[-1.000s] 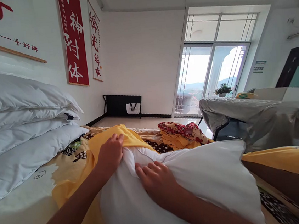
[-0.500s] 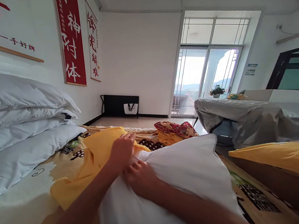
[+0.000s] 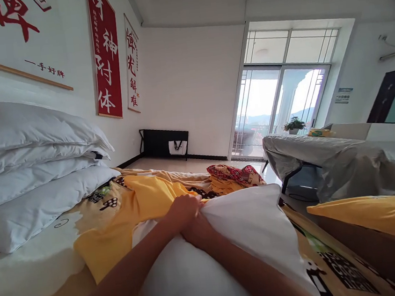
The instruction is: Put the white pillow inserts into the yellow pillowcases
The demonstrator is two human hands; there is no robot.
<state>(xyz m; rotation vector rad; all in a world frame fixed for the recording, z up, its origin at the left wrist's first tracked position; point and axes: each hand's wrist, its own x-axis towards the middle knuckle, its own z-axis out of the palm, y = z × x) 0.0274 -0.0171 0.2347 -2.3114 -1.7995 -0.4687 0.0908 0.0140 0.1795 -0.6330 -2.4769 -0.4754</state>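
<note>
A white pillow (image 3: 249,236) lies in front of me on the bed, partly inside a yellow pillowcase (image 3: 143,205). My left hand (image 3: 184,208) is closed over the far top edge of the pillow where the yellow cloth meets it. My right hand (image 3: 199,230) sits just beneath and against the left one, fingers curled into the pillow's top edge. Both forearms reach across the pillow. The fingertips of both hands are hidden in the fabric.
Three white pillows (image 3: 26,170) are stacked at the left against the wall. A patterned bedsheet (image 3: 53,257) covers the bed, with a red and yellow cloth heap (image 3: 233,175) at its far end. A grey covered table (image 3: 329,157) stands right, a yellow cushion (image 3: 374,214) nearer.
Both hands have slid forward along the pillow and come together at its far top edge. The yellow pillowcase now lies flatter, and the view has tilted slightly.
</note>
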